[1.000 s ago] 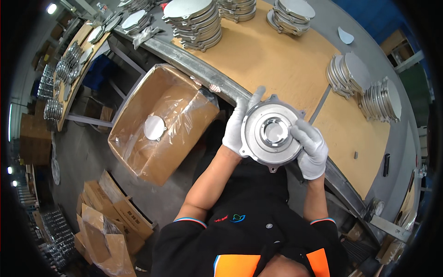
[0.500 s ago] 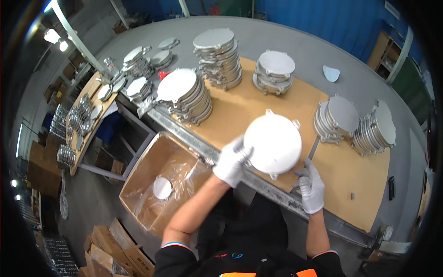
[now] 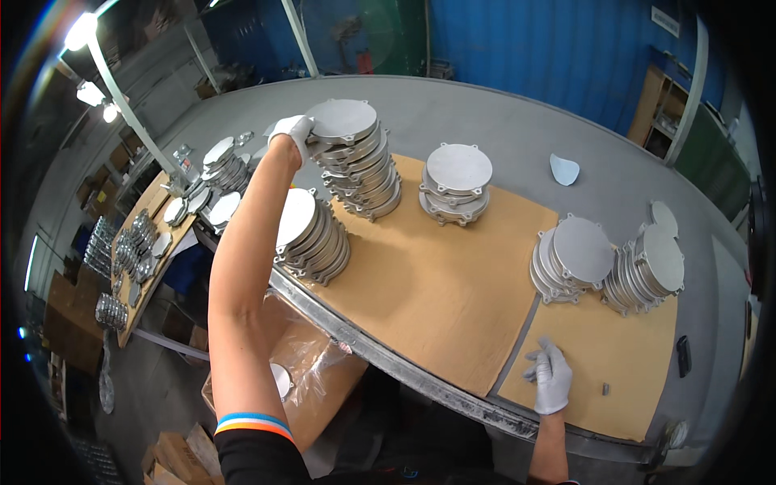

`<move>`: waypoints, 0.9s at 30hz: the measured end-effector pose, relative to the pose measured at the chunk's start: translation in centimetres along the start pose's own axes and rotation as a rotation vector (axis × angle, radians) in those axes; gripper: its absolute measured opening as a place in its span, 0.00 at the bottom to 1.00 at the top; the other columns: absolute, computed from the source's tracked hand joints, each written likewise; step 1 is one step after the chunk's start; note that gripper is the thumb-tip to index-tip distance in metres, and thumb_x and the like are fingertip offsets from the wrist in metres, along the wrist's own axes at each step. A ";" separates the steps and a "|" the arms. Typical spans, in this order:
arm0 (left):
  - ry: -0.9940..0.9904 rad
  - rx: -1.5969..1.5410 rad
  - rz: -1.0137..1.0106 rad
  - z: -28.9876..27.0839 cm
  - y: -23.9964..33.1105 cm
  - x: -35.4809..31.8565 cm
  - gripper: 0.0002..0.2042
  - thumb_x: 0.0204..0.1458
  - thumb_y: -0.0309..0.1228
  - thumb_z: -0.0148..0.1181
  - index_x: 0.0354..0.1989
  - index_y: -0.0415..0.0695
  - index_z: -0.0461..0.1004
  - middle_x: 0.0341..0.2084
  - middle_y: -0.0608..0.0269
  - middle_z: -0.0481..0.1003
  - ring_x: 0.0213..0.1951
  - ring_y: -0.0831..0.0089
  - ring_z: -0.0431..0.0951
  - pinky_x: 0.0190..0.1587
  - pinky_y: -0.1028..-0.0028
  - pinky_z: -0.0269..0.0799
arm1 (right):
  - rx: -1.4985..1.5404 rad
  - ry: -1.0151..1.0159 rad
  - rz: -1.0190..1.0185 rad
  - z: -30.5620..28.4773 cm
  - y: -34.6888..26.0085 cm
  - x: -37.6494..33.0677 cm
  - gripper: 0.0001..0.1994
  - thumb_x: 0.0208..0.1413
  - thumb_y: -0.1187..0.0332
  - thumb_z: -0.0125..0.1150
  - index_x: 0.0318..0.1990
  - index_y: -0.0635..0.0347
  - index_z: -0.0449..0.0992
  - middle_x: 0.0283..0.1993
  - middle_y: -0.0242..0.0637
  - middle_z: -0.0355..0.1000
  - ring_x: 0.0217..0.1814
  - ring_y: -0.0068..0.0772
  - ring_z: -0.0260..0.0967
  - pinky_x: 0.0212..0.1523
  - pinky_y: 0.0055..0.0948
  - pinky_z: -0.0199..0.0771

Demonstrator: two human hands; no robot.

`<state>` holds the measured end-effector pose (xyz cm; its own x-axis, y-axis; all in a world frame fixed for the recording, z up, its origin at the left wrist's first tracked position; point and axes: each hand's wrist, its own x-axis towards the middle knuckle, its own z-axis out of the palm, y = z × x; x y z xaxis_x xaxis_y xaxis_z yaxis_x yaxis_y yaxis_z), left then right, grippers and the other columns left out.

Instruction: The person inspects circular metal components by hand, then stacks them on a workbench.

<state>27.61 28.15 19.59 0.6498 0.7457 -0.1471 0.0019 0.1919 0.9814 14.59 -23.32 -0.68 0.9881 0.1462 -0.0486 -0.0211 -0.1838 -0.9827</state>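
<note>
My left arm stretches to the back left, where my gloved left hand (image 3: pixel 293 136) is closed at the left edge of a round metal cover (image 3: pixel 343 121) on top of a tall stack (image 3: pixel 364 179). The fingertips are partly hidden. Low over the cardboard sheet at the front right, my gloved right hand (image 3: pixel 551 378) holds nothing, its fingers apart and slightly bent. A shorter stack of silver covers (image 3: pixel 311 238) stands nearer me, partly behind my left forearm.
A low stack (image 3: pixel 457 182) stands mid-table, and two leaning stacks (image 3: pixel 578 257) (image 3: pixel 647 267) are at right. A small grey block (image 3: pixel 605 389) and a black object (image 3: pixel 684 356) lie near the right edge. Below the table, a carton (image 3: pixel 323 392) lined with clear plastic contains a cover.
The cover between my hands is gone from them. My left hand has moved to the tall stack; my right hand stays at the front right. Another cover shows at the rightmost stack. The view has shifted.
</note>
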 end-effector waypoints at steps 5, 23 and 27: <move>-0.065 0.938 0.257 -1.8 -0.5 3.6 0.15 0.46 0.33 0.50 0.37 0.35 0.73 0.34 0.48 0.75 0.37 0.59 0.75 0.38 0.69 0.70 | 0.007 -0.041 0.008 -1.1 0.2 0.5 0.20 0.61 0.65 0.49 0.55 0.71 0.64 0.35 0.41 0.73 0.24 0.21 0.67 0.25 0.19 0.70; -0.772 1.053 0.648 23.3 -18.9 -17.0 0.29 0.57 0.52 0.41 0.50 0.34 0.69 0.52 0.40 0.67 0.56 0.49 0.64 0.59 0.64 0.58 | 0.065 0.367 -0.082 -5.0 -3.6 12.8 0.27 0.57 0.65 0.55 0.60 0.73 0.56 0.53 0.46 0.65 0.23 0.23 0.65 0.24 0.20 0.69; -0.803 0.808 0.361 25.9 -23.0 -20.3 0.33 0.57 0.55 0.37 0.59 0.37 0.60 0.63 0.44 0.51 0.65 0.54 0.49 0.65 0.68 0.47 | -0.134 0.369 -0.235 -6.2 0.6 14.3 0.30 0.55 0.68 0.57 0.62 0.72 0.53 0.59 0.47 0.61 0.34 0.25 0.69 0.32 0.20 0.72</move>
<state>34.11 -7.93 3.22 0.9999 0.0074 -0.0101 0.0125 -0.6180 0.7861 29.63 -27.35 -0.82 0.9524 -0.1527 0.2640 0.2063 -0.3151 -0.9264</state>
